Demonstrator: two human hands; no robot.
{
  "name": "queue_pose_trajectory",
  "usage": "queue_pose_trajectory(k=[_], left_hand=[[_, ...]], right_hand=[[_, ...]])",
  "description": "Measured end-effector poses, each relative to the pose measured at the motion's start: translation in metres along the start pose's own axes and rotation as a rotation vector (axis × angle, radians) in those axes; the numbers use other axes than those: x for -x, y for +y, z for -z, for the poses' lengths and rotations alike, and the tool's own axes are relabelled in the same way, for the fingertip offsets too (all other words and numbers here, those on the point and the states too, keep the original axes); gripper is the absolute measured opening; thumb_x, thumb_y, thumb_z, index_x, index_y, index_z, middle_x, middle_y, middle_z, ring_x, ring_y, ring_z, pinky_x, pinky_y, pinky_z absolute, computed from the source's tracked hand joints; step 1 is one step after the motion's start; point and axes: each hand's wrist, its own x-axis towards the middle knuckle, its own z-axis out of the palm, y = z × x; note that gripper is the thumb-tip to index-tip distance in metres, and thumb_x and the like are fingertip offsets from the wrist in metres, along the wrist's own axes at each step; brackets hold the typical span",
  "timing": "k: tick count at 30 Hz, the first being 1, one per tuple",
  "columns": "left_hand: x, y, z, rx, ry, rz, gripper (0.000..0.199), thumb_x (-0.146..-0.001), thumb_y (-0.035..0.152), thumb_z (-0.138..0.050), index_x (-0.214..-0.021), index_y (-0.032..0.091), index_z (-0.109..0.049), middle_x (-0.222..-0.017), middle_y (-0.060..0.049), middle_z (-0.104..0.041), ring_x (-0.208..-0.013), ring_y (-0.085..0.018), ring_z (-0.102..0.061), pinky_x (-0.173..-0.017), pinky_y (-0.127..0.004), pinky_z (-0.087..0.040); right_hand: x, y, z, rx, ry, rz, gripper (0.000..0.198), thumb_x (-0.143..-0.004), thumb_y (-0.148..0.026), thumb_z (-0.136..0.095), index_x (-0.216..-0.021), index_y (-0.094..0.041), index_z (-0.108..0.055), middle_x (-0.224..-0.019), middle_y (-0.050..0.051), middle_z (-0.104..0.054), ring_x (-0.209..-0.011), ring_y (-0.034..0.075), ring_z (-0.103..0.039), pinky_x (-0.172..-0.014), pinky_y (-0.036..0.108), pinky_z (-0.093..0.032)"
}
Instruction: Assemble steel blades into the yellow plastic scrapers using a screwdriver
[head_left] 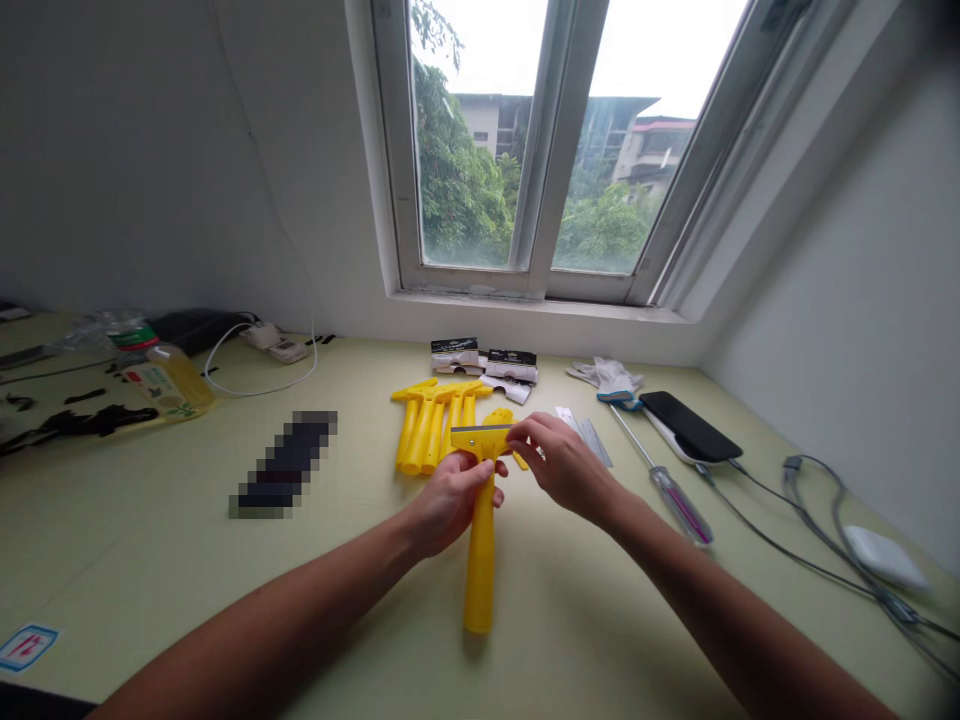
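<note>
A yellow scraper (480,545) is held over the table, its handle pointing toward me and a thin grey blade edge along the far side of its head. My left hand (450,500) is closed around the neck just below the head. The fingers of my right hand (559,460) are pinched at the head's right end; whether they hold the scraper itself or a small part there is hidden. Right behind lie several yellow scraper handles (427,430) side by side. Some yellow pieces (498,415) and thin blades (594,440) lie close to my right hand.
Black-and-white packages (512,366) and a glove (607,375) lie near the wall. To the right are a screwdriver (679,505), a phone (690,425), cables (795,510) and a white case (885,556). Leftward are a blurred-out dark object (289,465) and a bottle (169,380).
</note>
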Motion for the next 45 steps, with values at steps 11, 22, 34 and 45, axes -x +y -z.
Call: queue_pose_trajectory(k=[11,22,34,45], left_hand=[[0.002,0.001,-0.003,-0.024,0.003,-0.011,0.023,-0.083,0.020,-0.063,-0.105,0.013,-0.059,-0.095,-0.007,-0.054,-0.074,-0.012,-0.051,-0.064,-0.025,-0.043],[0.004,0.000,-0.007,-0.036,0.000,0.024,0.024,-0.082,0.019,-0.063,-0.104,0.012,-0.060,-0.095,-0.007,-0.055,-0.071,-0.010,-0.050,-0.061,-0.023,-0.041],[-0.002,0.011,-0.006,0.033,0.123,-0.023,0.023,-0.069,0.010,-0.067,-0.091,0.013,-0.060,-0.092,-0.006,-0.057,-0.077,-0.013,-0.054,-0.058,-0.022,-0.043],[-0.001,0.020,-0.006,0.061,0.096,0.009,0.015,-0.071,0.010,-0.070,-0.078,0.012,-0.057,-0.074,-0.001,-0.053,-0.067,-0.010,-0.048,-0.060,-0.025,-0.046]], right_hand=[[0.001,0.001,0.007,0.136,-0.022,0.077,0.012,-0.090,-0.018,-0.051,-0.086,-0.018,-0.063,-0.086,0.006,-0.065,-0.078,0.018,-0.057,-0.073,0.033,-0.042],[-0.004,0.002,0.003,-0.439,-0.081,-0.424,0.010,-0.076,-0.029,-0.063,-0.076,-0.020,-0.057,-0.075,-0.001,-0.061,-0.068,0.014,-0.055,-0.060,0.027,-0.044],[0.091,0.066,0.063,0.349,-0.047,-0.566,0.050,-0.083,-0.052,-0.048,-0.117,-0.017,-0.058,-0.116,0.017,-0.060,-0.099,0.032,-0.061,-0.081,0.046,-0.048],[0.164,0.099,0.079,0.292,0.182,-0.713,0.046,-0.082,-0.051,-0.046,-0.111,-0.018,-0.058,-0.096,0.016,-0.068,-0.079,0.030,-0.066,-0.066,0.041,-0.051]])
